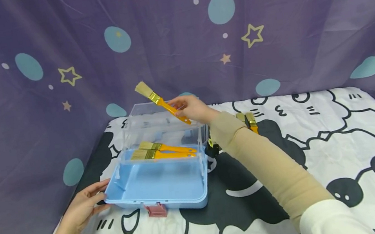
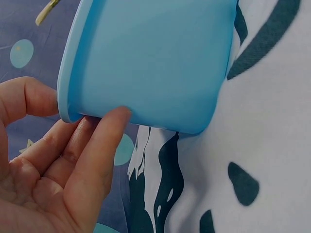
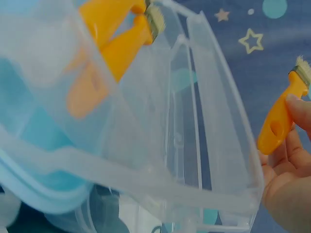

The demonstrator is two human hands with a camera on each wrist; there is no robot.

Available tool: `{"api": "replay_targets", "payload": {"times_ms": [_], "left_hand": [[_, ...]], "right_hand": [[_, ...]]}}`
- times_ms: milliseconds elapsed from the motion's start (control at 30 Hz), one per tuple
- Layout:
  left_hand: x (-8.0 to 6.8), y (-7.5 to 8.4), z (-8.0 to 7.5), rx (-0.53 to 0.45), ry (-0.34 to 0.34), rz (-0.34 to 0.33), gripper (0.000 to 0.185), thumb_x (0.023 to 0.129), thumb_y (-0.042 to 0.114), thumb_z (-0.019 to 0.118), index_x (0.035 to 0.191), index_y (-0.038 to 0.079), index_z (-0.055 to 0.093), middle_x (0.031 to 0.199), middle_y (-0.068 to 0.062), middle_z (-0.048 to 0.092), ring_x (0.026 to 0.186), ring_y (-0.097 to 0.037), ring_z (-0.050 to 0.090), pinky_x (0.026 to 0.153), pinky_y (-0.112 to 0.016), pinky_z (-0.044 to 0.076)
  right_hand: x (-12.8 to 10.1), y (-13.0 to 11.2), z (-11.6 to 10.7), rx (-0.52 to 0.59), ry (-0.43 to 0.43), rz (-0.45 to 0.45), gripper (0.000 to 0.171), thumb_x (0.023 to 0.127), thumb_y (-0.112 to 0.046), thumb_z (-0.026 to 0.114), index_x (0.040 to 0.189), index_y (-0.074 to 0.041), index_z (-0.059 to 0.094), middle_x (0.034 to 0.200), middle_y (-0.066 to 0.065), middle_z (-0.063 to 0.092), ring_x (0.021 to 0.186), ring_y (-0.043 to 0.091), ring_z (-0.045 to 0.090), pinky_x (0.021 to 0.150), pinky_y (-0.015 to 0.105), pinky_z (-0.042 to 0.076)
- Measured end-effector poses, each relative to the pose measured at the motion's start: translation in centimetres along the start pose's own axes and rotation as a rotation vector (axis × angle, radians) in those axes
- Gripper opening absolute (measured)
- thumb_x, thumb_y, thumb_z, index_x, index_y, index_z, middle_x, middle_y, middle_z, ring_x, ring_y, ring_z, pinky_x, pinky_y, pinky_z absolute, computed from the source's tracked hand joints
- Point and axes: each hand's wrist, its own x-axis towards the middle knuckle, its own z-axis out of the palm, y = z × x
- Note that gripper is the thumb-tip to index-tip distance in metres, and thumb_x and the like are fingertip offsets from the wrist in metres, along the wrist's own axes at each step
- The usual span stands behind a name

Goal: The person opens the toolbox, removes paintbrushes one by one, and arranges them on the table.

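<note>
Paintbrush [image 1: 159, 101] being pinched by its orange handle in the right hand [image 1: 191, 109], bristles pointing up and to the left, hanging in the air above the raised clear lid [image 1: 160, 122] of the box. Seen again in the right wrist view [image 3: 282, 119], thumb lying along the handle, fingers curling behind it, clear lid just to its left. Left hand [image 1: 82, 210] resting with relaxed, nearly straight fingers against the near left corner of the pale blue box [image 1: 161, 185]; fingertips [image 2: 114, 119] touching the underside of the rim in the left wrist view, gripping nothing. Lying inside the box, on a clear tray [image 1: 198, 159] across its far half, two more orange-handled brushes [image 1: 163, 151] side by side, bristles to the left. Sticking out at the near wall of the box, a pink latch [image 1: 156, 209]. Beyond the right forearm, more brushes [image 1: 249, 120] lying on the desk, only their gold ferrules and a bit of handle showing. Covering the desk, a white cloth [image 1: 335, 133] with black cartoon shapes. Hanging behind, a purple curtain [image 1: 57, 43] with stars and blue dots.
</note>
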Motion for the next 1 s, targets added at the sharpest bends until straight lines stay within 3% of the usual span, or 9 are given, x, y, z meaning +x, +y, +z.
{"api": "replay_targets", "payload": {"times_ms": [233, 633, 1000], "left_hand": [[0.0, 0.1, 0.0, 0.0, 0.001, 0.02, 0.059, 0.092, 0.004, 0.047, 0.145, -0.01, 0.026, 0.141, -0.03, 0.038, 0.087, 0.001, 0.06, 0.073, -0.03, 0.057], [0.0, -0.1, 0.0, -0.008, -0.005, 0.014, 0.059, 0.091, 0.003, 0.047, 0.145, -0.01, 0.025, 0.143, -0.032, 0.034, 0.087, 0.002, 0.059, 0.074, -0.031, 0.057], [0.0, -0.1, 0.0, -0.008, -0.002, 0.0, 0.059, 0.091, 0.003, 0.047, 0.145, -0.009, 0.025, 0.143, -0.031, 0.034, 0.087, 0.002, 0.059, 0.074, -0.031, 0.057]], "right_hand": [[-1.2, -0.5, 0.1, 0.137, -0.015, 0.061, 0.041, 0.093, -0.002, 0.054, 0.132, -0.017, 0.056, 0.118, 0.008, 0.055, 0.104, 0.024, 0.056, 0.089, 0.039, 0.05], [-3.2, -0.3, 0.3, 0.196, -0.004, 0.091, 0.042, 0.093, -0.008, 0.057, 0.132, -0.023, 0.055, 0.125, 0.003, 0.053, 0.112, 0.021, 0.052, 0.093, 0.043, 0.046], [-5.0, 0.7, 0.4, 0.298, 0.021, 0.139, 0.044, 0.092, -0.003, 0.056, 0.133, -0.02, 0.055, 0.128, 0.006, 0.052, 0.114, 0.025, 0.051, 0.096, 0.044, 0.044]]}}
